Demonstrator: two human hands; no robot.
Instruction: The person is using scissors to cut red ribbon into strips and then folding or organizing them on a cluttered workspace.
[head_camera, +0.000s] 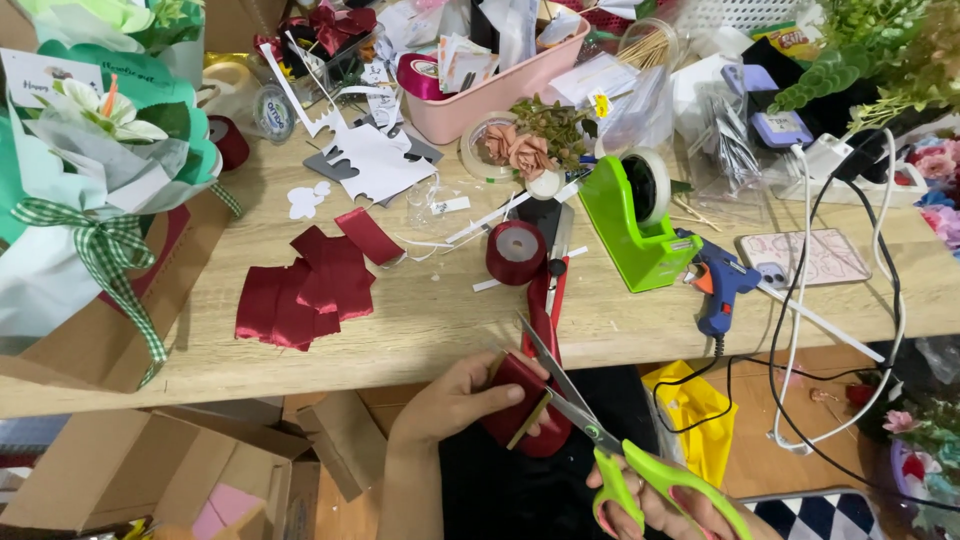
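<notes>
My left hand grips a small card wrapped in dark red ribbon just below the table's front edge. The ribbon runs up from it along the table to a dark red ribbon spool. My right hand holds green-handled scissors, its fingers through the loops. The open blades straddle the ribbon beside the card. A pile of cut dark red ribbon pieces lies on the wooden table to the left.
A green tape dispenser, a blue glue gun, a phone and white cables lie to the right. A pink tub of supplies stands behind. A wrapped bouquet fills the left; cardboard boxes sit below.
</notes>
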